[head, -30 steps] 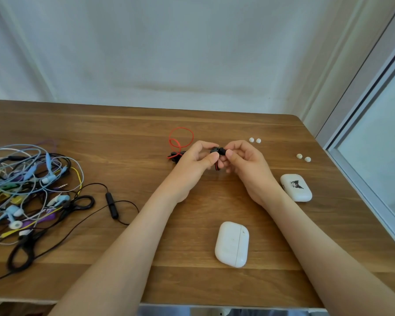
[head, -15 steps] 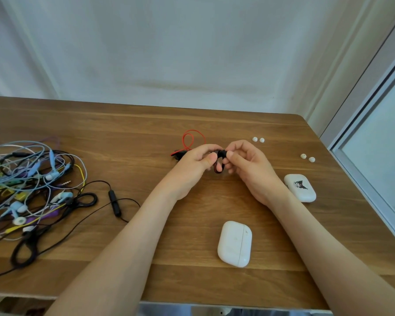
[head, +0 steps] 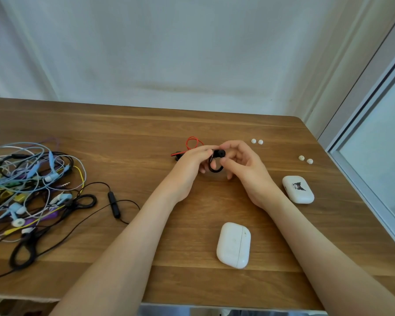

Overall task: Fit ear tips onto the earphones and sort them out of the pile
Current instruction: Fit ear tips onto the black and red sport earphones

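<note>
1. Over the middle of the wooden table point(head: 214, 124), the left hand point(head: 189, 167) grasps a black earphone point(head: 219, 153) with curled fingers and thumb. It holds the earphone just above the wood, and the earphone's hook-shaped loop hangs below the bud between the 2 hands.
2. Facing it, the right hand point(head: 245, 171) has its index finger arched over the bud, its thumb below and the other fingers loosely bent behind. I cannot tell whether this hand pinches the bud or only sits close to it.
3. A red cable point(head: 192, 143) comes out from behind the left hand and lies in a small loop on the table beyond the knuckles. A second black piece on the same cable lies just left of that hand.
4. 2 white ear tips point(head: 253, 140) lie side by side just beyond the right hand. A second pair of ear tips point(head: 301, 158) lies further right, near the table's edge.
5. A white case with a dark cartoon figure point(head: 298, 189) lies right of the right wrist. A plain white case point(head: 233, 245) lies nearer the person, between the 2 forearms.
6. At the table's left edge, well apart from the hands, sits the pile of tangled earphones point(head: 32, 190) in blue, white, yellow, purple and black. A black cord with an inline remote point(head: 113, 204) trails from it toward the left forearm.
7. A pale wall point(head: 192, 53) stands behind the table and a window frame point(head: 363, 137) runs along its right side.
</note>
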`<move>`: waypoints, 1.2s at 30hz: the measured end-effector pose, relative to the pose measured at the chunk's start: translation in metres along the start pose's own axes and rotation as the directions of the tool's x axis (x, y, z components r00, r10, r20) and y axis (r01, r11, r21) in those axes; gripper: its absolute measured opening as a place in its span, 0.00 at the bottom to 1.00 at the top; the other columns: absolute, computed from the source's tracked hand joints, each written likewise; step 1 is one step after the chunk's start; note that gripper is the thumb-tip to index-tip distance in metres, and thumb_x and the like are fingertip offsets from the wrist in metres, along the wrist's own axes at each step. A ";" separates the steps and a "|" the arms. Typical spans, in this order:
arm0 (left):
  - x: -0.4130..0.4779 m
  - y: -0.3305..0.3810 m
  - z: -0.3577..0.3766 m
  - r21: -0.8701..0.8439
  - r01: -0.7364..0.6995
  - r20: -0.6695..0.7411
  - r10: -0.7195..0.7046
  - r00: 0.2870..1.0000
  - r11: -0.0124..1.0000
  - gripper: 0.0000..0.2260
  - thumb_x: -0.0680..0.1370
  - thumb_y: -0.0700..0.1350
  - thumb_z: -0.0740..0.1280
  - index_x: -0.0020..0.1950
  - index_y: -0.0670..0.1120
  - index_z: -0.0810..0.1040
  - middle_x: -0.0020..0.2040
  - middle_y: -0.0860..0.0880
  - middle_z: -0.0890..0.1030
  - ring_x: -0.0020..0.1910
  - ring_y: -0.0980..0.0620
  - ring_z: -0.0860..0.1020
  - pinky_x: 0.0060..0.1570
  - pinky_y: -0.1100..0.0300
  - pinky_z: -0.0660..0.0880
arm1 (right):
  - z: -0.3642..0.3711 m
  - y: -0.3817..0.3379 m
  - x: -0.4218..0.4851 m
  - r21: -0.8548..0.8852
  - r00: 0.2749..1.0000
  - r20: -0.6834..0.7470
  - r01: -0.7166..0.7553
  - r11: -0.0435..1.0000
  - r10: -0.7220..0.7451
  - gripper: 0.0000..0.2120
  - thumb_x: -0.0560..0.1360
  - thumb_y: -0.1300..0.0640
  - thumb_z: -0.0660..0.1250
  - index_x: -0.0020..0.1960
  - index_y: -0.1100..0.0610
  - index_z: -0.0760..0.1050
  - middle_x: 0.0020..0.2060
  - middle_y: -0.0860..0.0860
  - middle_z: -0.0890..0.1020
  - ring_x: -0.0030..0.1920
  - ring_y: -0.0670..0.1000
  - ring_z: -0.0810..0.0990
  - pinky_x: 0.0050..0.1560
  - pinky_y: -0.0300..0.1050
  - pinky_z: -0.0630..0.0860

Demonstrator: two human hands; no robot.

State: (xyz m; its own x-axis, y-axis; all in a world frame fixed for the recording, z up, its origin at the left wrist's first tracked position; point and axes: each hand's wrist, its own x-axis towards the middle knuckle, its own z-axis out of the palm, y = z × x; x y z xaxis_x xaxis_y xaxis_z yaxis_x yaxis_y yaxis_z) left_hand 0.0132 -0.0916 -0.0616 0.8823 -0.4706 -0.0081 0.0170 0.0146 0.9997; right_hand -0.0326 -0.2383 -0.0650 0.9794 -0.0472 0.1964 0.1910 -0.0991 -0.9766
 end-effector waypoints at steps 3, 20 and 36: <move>-0.001 0.001 0.001 0.042 -0.004 0.034 0.002 0.999 0.999 0.11 0.82 0.46 0.58 0.57 0.47 0.78 0.34 0.54 0.73 0.37 0.58 0.71 0.40 0.63 0.65 | 0.002 0.000 0.000 -0.052 0.999 -0.011 0.032 0.998 -0.032 0.09 0.77 0.64 0.65 0.55 0.56 0.75 0.39 0.55 0.78 0.36 0.46 0.74 0.36 0.39 0.73; -0.015 0.018 0.005 0.598 0.017 -0.078 0.037 0.996 0.801 0.13 0.79 0.50 0.63 0.62 0.48 0.74 0.51 0.56 0.76 0.47 0.61 0.73 0.41 0.68 0.68 | 0.002 -0.008 -0.003 -0.164 0.989 0.127 -0.059 0.985 0.081 0.18 0.75 0.66 0.67 0.61 0.53 0.70 0.42 0.51 0.80 0.43 0.49 0.79 0.49 0.44 0.76; -0.077 0.026 -0.092 0.847 0.515 -0.526 0.065 0.848 0.131 0.12 0.79 0.44 0.60 0.63 0.49 0.72 0.60 0.45 0.77 0.62 0.41 0.69 0.56 0.51 0.68 | 0.039 -0.022 -0.009 -0.518 0.960 0.204 -0.061 0.853 0.193 0.10 0.78 0.54 0.65 0.58 0.50 0.76 0.50 0.48 0.78 0.47 0.43 0.75 0.47 0.35 0.69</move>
State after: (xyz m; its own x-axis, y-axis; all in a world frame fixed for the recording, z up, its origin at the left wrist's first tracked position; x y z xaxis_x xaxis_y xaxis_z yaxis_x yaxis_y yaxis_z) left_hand -0.0108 0.0261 -0.0371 0.9967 0.0656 0.0472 0.0582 -0.9878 0.1446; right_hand -0.0433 -0.1968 -0.0489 0.9902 0.1386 -0.0181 0.0689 -0.5968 -0.7994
